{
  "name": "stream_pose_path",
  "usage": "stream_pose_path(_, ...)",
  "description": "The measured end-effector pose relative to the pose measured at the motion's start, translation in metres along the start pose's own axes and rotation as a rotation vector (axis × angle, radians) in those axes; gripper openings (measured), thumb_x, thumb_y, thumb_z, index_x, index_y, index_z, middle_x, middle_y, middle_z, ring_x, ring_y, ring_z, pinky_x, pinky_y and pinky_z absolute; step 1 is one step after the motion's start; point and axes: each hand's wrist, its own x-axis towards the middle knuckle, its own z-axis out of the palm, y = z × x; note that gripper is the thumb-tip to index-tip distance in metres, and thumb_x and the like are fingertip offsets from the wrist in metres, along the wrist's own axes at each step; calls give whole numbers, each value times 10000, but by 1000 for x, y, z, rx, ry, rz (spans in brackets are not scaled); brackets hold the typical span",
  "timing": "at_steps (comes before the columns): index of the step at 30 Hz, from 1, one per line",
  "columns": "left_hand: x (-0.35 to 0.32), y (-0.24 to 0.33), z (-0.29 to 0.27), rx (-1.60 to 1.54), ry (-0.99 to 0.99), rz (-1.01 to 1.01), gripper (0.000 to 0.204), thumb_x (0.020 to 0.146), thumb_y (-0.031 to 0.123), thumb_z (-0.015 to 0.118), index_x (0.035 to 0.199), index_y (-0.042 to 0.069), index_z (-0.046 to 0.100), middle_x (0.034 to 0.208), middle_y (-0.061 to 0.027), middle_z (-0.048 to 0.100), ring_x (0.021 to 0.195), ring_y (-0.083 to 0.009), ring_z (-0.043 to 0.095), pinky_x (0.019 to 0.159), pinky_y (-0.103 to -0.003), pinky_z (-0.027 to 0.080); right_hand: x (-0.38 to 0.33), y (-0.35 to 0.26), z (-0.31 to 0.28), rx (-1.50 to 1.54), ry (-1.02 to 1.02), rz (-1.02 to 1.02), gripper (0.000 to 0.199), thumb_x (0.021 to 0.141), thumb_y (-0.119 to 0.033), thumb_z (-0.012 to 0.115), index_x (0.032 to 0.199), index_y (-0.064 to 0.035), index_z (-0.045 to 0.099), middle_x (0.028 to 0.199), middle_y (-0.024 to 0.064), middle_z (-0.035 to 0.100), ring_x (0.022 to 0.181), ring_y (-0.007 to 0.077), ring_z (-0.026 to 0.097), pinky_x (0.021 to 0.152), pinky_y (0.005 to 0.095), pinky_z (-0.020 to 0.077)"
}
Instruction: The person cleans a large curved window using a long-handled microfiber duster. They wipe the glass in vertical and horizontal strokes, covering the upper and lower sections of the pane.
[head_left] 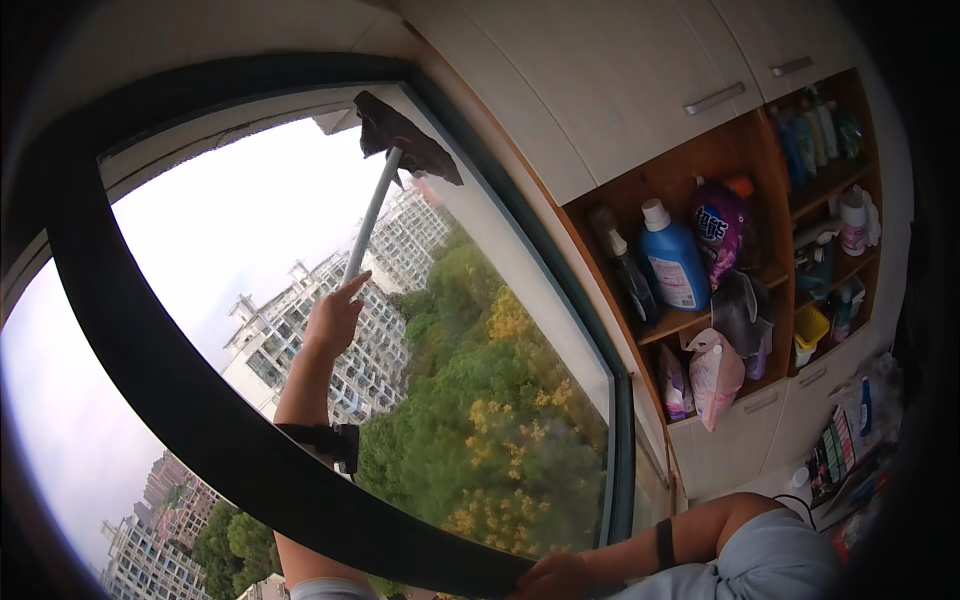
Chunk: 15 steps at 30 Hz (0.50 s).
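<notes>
Right hand (553,577), bottom centre of frame, fingers curled over the dark curved window frame (180,400), bracing. Left hand (334,315), mid-left, fingers clamped on the long grey metal mop pole (372,218). Pole's long axis runs up-right from the left hand to the dark cloth mop head (405,135), pressed on the glass at upper centre.

Left hand (335,315) raised, gripping — right hand (552,577) low, braced.

Bare forearms; a black strapped device on the left wrist at seven o'clock, a black band on the right forearm at five, grey sleeves.
</notes>
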Motion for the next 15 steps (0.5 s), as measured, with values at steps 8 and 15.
stream_pose_path(8,66,5,-7,-7,67,49,681,916,192,670,1520,121,364,1116,-255,679,1018,-434,657,855,-488,512,7,-3,-11,523,-24,377,150,950,-193,538,961,-192,687,1144,-29,696,1137,112,629,953,291,507)
stream_pose_path(15,-20,-38,57,-103,-162,77,644,903,214,684,1491,126,438,1013,-236,697,931,-355,694,795,-434,523,5,-28,-7,858,-363,475,252,1047,-147,425,1255,-121,567,1240,-23,593,1168,62,549,996,211,439)
